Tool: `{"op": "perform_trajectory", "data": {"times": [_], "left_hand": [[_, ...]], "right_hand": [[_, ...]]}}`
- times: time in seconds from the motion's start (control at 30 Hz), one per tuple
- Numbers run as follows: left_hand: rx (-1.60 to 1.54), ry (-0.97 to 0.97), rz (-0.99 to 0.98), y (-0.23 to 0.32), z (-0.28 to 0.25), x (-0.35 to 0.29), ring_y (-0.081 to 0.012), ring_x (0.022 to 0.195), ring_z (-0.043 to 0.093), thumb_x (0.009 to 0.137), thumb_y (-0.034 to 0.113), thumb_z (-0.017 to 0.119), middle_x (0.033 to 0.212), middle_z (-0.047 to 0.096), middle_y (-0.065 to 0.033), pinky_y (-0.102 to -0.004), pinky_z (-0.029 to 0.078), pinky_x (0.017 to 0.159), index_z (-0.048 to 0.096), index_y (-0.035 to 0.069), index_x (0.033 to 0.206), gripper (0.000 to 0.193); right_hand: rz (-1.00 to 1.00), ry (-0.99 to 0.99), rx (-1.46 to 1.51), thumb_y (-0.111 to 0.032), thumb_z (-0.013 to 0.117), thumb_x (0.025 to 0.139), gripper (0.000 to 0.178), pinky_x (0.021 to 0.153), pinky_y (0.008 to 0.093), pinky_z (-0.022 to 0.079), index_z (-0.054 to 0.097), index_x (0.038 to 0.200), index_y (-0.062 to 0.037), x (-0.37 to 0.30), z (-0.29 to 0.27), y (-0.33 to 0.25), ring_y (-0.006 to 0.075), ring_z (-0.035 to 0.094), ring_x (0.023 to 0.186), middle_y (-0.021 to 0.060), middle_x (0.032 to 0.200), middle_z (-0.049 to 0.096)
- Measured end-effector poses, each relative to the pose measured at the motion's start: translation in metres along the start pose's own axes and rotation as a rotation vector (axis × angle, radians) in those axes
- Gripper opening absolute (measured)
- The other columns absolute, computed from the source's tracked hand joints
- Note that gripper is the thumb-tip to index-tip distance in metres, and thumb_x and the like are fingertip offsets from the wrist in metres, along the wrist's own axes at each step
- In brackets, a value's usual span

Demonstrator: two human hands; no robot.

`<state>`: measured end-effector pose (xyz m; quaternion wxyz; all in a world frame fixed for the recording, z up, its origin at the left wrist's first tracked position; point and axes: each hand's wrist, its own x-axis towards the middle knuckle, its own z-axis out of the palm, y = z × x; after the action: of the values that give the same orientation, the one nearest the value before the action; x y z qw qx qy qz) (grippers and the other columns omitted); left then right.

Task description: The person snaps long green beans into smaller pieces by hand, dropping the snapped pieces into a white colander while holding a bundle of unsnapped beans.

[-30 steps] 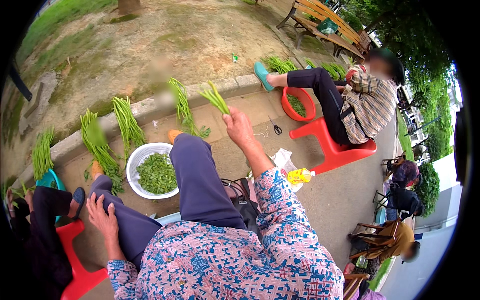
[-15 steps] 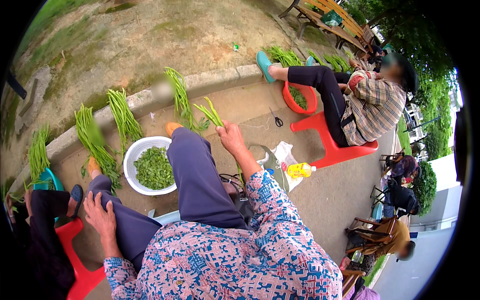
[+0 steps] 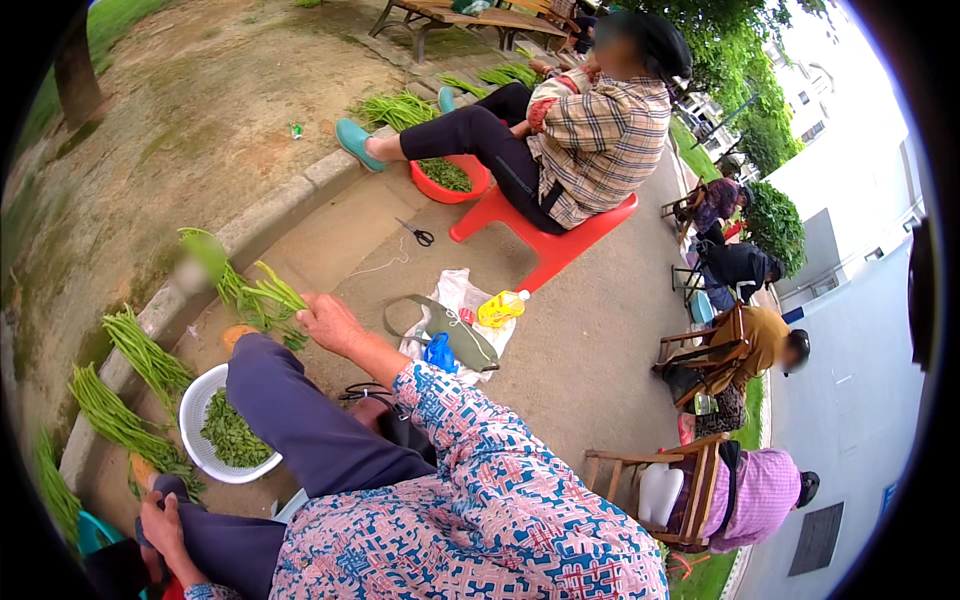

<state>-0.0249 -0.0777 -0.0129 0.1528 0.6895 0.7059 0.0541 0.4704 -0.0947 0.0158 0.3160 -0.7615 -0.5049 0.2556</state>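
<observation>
My right hand (image 3: 330, 325) is closed around several long green vegetable stems (image 3: 275, 290), holding them out beyond my right knee. Just past them, a bundle of the same stems (image 3: 230, 285) leans at the kerb, partly blurred. My left hand (image 3: 163, 528) lies on my left leg, holding nothing, its fingers laid over the trouser cloth. Between my legs on the ground stands a white plastic basket (image 3: 190, 432) with picked green leaves (image 3: 232, 432) in it.
More stem bundles (image 3: 145, 352) lean along the kerb at left. On the paving to the right are scissors (image 3: 424, 238), a green bag (image 3: 462, 340) and a yellow bottle (image 3: 503, 308). Another person (image 3: 600, 160) sits on a red stool (image 3: 560, 250) beside a red basin (image 3: 482, 182).
The view has swung right, so the surroundings sit further left and people on chairs show at right. My right hand still grips the stems; my left still rests on my leg.
</observation>
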Motion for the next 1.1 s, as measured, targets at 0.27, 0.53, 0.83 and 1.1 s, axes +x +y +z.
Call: {"op": "perform_trajectory", "data": {"times": [0.27, 0.53, 0.83, 1.1], "left_hand": [[0.055, -0.087, 0.117, 0.01, 0.007, 0.009, -0.0365, 0.096, 0.057, 0.078, 0.022, 0.065, 0.101, 0.06, -0.0199, -0.0421, 0.043, 0.085, 0.057, 0.001, 0.109, 0.038], [-0.062, -0.2, 0.187, 0.06, 0.023, 0.048, -0.0364, 0.096, 0.058, 0.074, 0.023, 0.068, 0.101, 0.062, -0.0192, -0.0429, 0.045, 0.085, 0.06, 0.002, 0.106, 0.039], [-0.217, -0.33, 0.128, 0.065, 0.068, 0.095, -0.0358, 0.096, 0.059, 0.075, 0.027, 0.067, 0.104, 0.062, -0.0191, -0.043, 0.046, 0.083, 0.061, 0.003, 0.109, 0.042], [-0.296, -0.311, 0.236, 0.074, 0.064, 0.101, -0.0373, 0.087, 0.06, 0.075, 0.021, 0.068, 0.097, 0.062, -0.0187, -0.0443, 0.048, 0.075, 0.059, 0.001, 0.106, 0.038]], "right_hand": [[-0.022, -0.014, 0.016, -0.019, 0.055, 0.083, 0.022, 0.075, 0.0503, 0.044, 0.058, 0.091, 0.0017, 0.01, -0.002, -0.004, 0.0447, 0.056, 0.088, 0.0271, 0.086, 0.06], [-0.057, -0.053, 0.082, -0.022, 0.054, 0.084, 0.025, 0.062, 0.0417, 0.044, 0.06, 0.095, -0.0008, 0.076, 0.029, 0.001, 0.0284, 0.057, 0.064, 0.0208, 0.069, 0.057], [0.0, 0.008, 0.172, -0.016, 0.054, 0.085, 0.018, 0.052, 0.0329, 0.041, 0.06, 0.09, -0.0001, 0.165, 0.095, 0.044, 0.0135, 0.049, 0.054, 0.0056, 0.057, 0.051], [-0.075, 0.005, 0.136, -0.016, 0.054, 0.084, 0.02, 0.057, 0.0345, 0.043, 0.06, 0.092, 0.0018, 0.258, 0.159, 0.04, 0.017, 0.052, 0.057, 0.0099, 0.06, 0.053]]}}
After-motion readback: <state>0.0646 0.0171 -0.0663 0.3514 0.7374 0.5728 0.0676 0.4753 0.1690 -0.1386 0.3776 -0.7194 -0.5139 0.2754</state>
